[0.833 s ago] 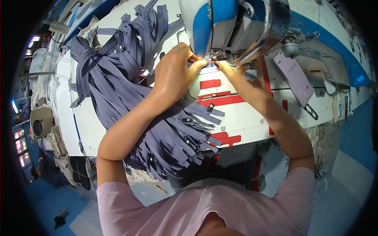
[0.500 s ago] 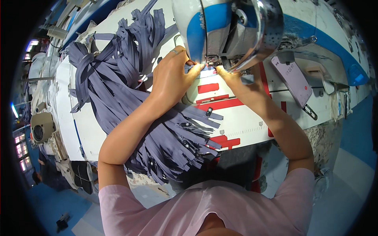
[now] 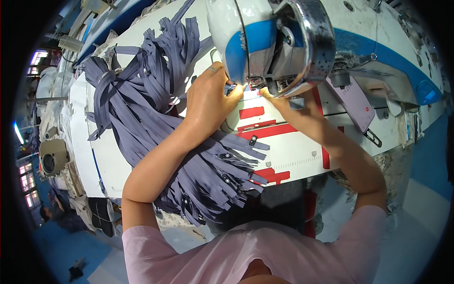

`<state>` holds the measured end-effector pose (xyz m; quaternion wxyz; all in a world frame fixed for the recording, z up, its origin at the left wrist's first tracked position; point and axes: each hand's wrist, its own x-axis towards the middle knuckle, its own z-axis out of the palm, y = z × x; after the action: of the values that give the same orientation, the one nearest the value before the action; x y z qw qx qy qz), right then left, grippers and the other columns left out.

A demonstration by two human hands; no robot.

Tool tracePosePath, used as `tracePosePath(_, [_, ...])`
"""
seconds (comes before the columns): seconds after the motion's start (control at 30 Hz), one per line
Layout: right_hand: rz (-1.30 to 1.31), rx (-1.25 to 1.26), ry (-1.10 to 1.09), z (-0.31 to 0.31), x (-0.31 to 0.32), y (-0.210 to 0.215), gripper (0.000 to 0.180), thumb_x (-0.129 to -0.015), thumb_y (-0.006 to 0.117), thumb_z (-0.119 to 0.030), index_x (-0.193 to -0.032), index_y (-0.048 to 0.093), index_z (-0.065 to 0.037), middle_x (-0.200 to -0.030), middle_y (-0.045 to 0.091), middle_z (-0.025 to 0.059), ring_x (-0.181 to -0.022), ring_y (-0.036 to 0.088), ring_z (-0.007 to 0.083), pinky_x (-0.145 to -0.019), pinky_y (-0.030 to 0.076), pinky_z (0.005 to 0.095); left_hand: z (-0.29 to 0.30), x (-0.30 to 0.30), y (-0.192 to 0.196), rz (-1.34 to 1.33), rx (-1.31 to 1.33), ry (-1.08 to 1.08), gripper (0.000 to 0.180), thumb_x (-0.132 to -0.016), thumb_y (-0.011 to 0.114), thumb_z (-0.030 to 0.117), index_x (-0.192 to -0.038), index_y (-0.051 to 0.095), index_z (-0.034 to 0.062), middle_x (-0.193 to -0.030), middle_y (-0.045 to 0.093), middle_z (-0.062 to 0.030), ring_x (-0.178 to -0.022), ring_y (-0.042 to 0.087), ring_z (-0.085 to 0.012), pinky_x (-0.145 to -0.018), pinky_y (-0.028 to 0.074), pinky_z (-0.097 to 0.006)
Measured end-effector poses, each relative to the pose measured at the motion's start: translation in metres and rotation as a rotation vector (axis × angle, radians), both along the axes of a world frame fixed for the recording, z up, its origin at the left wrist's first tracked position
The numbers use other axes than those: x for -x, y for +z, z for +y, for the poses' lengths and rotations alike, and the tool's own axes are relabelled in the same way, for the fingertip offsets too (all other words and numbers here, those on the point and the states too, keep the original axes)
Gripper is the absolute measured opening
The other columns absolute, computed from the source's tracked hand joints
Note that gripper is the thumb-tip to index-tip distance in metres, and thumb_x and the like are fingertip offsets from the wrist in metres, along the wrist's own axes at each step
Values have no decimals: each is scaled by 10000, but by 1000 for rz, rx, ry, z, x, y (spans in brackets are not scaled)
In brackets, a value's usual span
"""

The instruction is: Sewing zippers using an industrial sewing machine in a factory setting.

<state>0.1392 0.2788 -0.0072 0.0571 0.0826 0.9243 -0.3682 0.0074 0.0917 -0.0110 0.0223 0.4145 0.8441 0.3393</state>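
Note:
A white and blue sewing machine [image 3: 257,42] stands at the top middle, and both my hands are at its presser foot. My left hand [image 3: 210,100] is closed, thumb and fingers pinched just left of the needle area; a bit of dark bluish material shows at the fingertips, too small to name. On the foot's other side my right hand [image 3: 295,112] has its thumb and fingers together, partly hidden behind the machine's shiny metal guard [image 3: 316,45]. Beneath my left forearm spreads a large bundle of grey-blue zippers [image 3: 146,113], with several black sliders near their loose ends.
A phone [image 3: 352,104] lies on the white table [image 3: 298,165] right of my right hand. Red tape [image 3: 272,131] and a printed ruler scale mark the tabletop. At the far left are a beige round-fronted device [image 3: 51,158] and another person [image 3: 59,213], small and blurred.
The whole view has shifted slightly, with the machine and table sitting a little lower. Both hands stay by the presser foot; the bluish strip between the fingertips shows less now.

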Motion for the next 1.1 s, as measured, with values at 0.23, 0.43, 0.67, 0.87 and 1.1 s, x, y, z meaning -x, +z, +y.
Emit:
tracePosePath(0.23, [-250, -965, 612, 1, 17, 28, 491, -1040, 496, -25, -1500, 329, 16, -1430, 494, 152, -1297, 525, 182, -1113, 449, 283, -5, -3, 8, 34, 37, 14, 191, -792, 723, 132, -936, 656, 26, -880, 634, -126, -794, 632, -339, -681, 493, -435])
tracePosePath(0.43, [263, -473, 227, 10, 0, -18, 606, -858, 776, -66, -1366, 447, -43, -1234, 577, 92, -1118, 581, 131, -946, 481, 276, -1, -2, 2, 51, 58, 30, 233, -781, 751, 143, -963, 663, 28, -919, 642, -133, -823, 637, -358, -702, 503, -453])
tracePosePath(0.67, [705, -255, 46, 11, 1, -38, 576, -850, 779, -52, -1334, 466, -50, -1198, 580, 93, -1086, 584, 131, -951, 474, 273, -1, 4, -4, 37, 55, 15, 231, -775, 761, 145, -950, 659, 34, -908, 641, -124, -812, 640, -342, -690, 501, -448])
tracePosePath(0.87, [413, -828, 346, 23, 4, -44, 543, -901, 724, -30, -1375, 461, -24, -1313, 585, 99, -1167, 586, 130, -969, 477, 269, 1, 1, 0, 24, -20, -21, 182, -772, 737, 117, -909, 655, 29, -891, 642, -114, -798, 634, -321, -688, 499, -433])
tracePosePath(1.1, [315, -116, 81, 22, -9, -53, 452, -929, 704, -21, -1340, 514, -16, -1227, 655, 81, -1123, 628, 142, -945, 493, 275, -1, 4, -6, 37, -14, -39, 194, -749, 736, 111, -907, 654, 32, -906, 639, -109, -859, 610, -310, -725, 484, -426])
